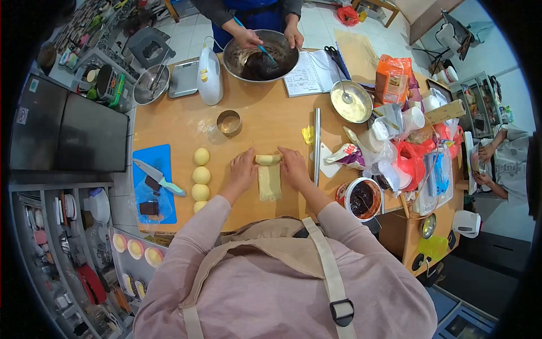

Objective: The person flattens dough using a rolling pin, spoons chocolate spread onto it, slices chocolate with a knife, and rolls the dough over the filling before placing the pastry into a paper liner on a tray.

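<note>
A flat strip of pale dough (270, 185) lies on the table in front of me, its far end curled into a small roll. My left hand (243, 171) is at the left end of that roll, fingers against it. At the right end, my right hand (293, 167) holds it the same way. To the left, several round dough balls (201, 175) stand in a column. A metal ring cutter (229, 122) sits beyond my hands. Right of the dough lies a long metal rod (317, 147).
Across the table a person stirs dark batter in a large bowl (231, 59). A hand mixer (209, 79) and scale (183, 79) stand beside it. On the left, a knife (155, 175) rests on a blue board (161, 209). Bags, a cream bowl (355, 116) and a chocolate tub (342, 195) crowd the right.
</note>
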`<action>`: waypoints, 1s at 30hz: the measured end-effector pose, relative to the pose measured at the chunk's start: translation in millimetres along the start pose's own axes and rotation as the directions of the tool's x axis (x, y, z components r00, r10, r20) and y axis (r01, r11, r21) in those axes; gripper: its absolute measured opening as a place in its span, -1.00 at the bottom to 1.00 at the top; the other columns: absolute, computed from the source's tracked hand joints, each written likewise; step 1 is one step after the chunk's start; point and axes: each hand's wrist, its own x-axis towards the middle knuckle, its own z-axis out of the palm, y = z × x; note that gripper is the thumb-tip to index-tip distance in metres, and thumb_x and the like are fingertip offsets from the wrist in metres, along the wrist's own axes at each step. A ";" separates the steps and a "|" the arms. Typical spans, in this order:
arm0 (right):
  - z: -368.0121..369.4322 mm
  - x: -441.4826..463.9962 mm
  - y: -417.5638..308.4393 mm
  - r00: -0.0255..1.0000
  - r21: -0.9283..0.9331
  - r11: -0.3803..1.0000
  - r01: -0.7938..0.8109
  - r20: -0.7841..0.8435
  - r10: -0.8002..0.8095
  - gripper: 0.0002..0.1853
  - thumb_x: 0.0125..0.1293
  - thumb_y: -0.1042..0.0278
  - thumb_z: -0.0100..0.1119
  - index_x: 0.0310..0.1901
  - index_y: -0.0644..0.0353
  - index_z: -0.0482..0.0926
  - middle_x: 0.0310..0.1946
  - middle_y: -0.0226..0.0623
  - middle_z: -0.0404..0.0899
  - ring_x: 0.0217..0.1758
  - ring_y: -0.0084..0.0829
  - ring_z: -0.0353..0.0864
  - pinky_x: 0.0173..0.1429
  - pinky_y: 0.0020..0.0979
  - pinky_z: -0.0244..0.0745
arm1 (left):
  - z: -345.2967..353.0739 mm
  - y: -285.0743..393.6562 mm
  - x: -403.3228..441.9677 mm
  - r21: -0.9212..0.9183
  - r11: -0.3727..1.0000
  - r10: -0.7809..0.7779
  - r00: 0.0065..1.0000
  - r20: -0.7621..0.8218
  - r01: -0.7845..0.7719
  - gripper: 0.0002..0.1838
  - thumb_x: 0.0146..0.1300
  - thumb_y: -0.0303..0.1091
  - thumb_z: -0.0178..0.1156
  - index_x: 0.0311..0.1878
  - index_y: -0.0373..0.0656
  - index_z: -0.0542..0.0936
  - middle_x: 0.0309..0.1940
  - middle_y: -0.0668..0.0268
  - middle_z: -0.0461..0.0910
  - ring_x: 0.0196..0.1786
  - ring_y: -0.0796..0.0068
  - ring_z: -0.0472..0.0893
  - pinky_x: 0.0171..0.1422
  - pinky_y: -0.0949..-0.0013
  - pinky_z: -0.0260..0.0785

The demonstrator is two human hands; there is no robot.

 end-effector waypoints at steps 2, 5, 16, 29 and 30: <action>-3.7 6.6 7.4 0.982 0.078 0.995 -0.062 0.184 0.047 -0.51 0.19 0.56 0.17 0.21 0.19 0.44 0.04 -0.15 0.55 0.12 -0.10 0.47 0.25 -0.13 0.34 | -3.4 -8.5 6.4 -0.057 0.998 0.012 0.998 0.057 -0.009 -0.52 0.14 -0.32 0.32 0.16 -0.03 0.49 0.16 0.30 0.50 0.25 0.23 0.41 0.31 0.10 0.14; -2.1 9.5 17.8 0.980 0.120 0.991 -0.061 0.195 0.037 -0.51 0.16 0.53 0.22 0.19 0.19 0.48 -0.01 -0.18 0.57 0.09 -0.10 0.49 0.22 -0.16 0.37 | -9.0 -12.8 12.8 -0.096 0.994 0.065 0.994 0.089 -0.057 -0.63 0.09 -0.38 0.34 0.01 -0.02 0.57 0.04 0.39 0.59 0.16 0.27 0.47 0.25 0.13 0.19; -2.3 15.9 20.1 0.976 0.118 0.978 -0.173 0.156 0.154 -0.77 0.09 0.53 0.35 -0.17 0.25 0.63 -0.26 -0.17 0.65 -0.11 -0.16 0.60 0.02 -0.24 0.52 | -3.0 -12.7 15.0 -0.206 0.978 -0.028 0.999 -0.044 0.019 -0.75 0.06 -0.35 0.39 -0.18 -0.03 0.59 -0.32 0.45 0.65 -0.08 0.35 0.57 0.13 0.19 0.20; 15.6 -33.5 21.0 0.994 -0.020 0.999 0.030 -0.106 -0.032 -0.72 0.18 0.35 0.33 -0.05 0.13 0.65 -0.16 -0.29 0.68 -0.10 -0.28 0.62 0.02 -0.25 0.45 | 22.8 7.3 -43.4 -0.113 0.984 -0.156 0.977 -0.144 0.140 -0.56 0.17 -0.12 0.31 0.11 0.00 0.61 0.07 0.34 0.59 0.28 0.28 0.38 0.39 0.08 -0.08; 12.4 -34.6 16.5 0.995 -0.067 0.996 0.056 -0.083 -0.062 -0.69 0.20 0.33 0.31 0.00 0.12 0.63 -0.11 -0.31 0.66 -0.05 -0.29 0.60 0.06 -0.24 0.42 | 19.3 12.2 -46.6 -0.089 0.990 -0.121 0.986 -0.119 0.111 -0.52 0.19 -0.08 0.28 0.17 -0.02 0.57 0.14 0.32 0.55 0.31 0.25 0.35 0.41 0.05 -0.11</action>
